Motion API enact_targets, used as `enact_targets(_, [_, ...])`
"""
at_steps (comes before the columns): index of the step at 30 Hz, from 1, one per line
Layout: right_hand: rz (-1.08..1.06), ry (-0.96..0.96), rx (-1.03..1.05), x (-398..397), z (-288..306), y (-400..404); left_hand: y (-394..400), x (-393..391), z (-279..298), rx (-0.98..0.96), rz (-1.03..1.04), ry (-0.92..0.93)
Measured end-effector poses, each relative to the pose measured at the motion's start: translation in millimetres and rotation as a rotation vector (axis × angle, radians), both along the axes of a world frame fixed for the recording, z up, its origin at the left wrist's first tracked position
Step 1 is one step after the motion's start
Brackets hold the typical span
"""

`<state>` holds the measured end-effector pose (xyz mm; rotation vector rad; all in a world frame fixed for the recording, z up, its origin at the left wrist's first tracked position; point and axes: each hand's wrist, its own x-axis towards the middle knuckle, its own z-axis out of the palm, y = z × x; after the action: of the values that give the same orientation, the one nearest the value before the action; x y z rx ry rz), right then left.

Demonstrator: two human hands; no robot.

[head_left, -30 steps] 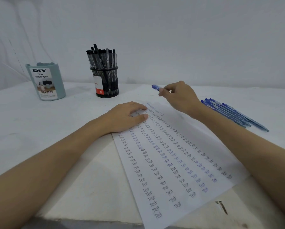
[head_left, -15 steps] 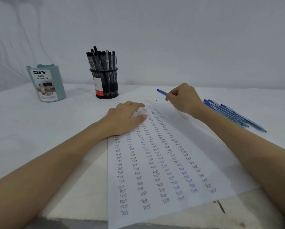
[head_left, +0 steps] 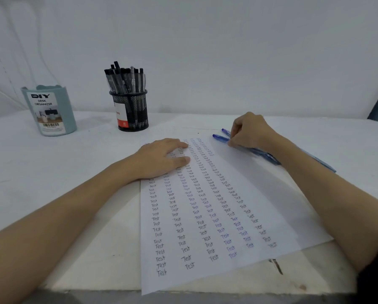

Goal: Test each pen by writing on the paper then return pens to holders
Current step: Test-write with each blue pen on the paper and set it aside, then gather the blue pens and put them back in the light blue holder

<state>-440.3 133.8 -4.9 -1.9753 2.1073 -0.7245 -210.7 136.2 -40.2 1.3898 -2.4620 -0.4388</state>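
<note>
mesh holder (head_left: 131,110) at eleven o'clock holds black pens (head_left: 124,80); left grip (head_left: 161,159) flat on paper (head_left: 205,216), right grip (head_left: 247,130) pinches blue pen (head_left: 220,137).

- The left hand (head_left: 161,159) is lying flat on the paper (head_left: 205,216), which is filled with columns of "Test".
- The right hand (head_left: 247,130) is pinching a blue pen (head_left: 220,137) at the pile of blue pens (head_left: 269,157).
- Black pens (head_left: 124,81) are standing in the mesh holder (head_left: 132,110), beside the teal desk organizer (head_left: 49,110).
</note>
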Motion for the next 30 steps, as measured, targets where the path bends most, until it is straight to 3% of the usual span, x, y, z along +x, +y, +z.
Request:
enact_targets(16, [-0.184, 0.052, -0.054, -42.7, -9.5, -6.4, -0.9, 1.0, -1.0, 0.002, -0.009, -0.002])
enact_targets(23, [-0.191, -0.062, -0.096, -49.9, -11.6, -9.0, -2.8, 1.8, -1.9, 0.016, -0.002, 0.001])
enact_targets(30, [-0.246, -0.326, -0.201, -69.9, 11.6, 7.9, 1.3, 0.2, 5.0, 0.044, -0.021, 0.074])
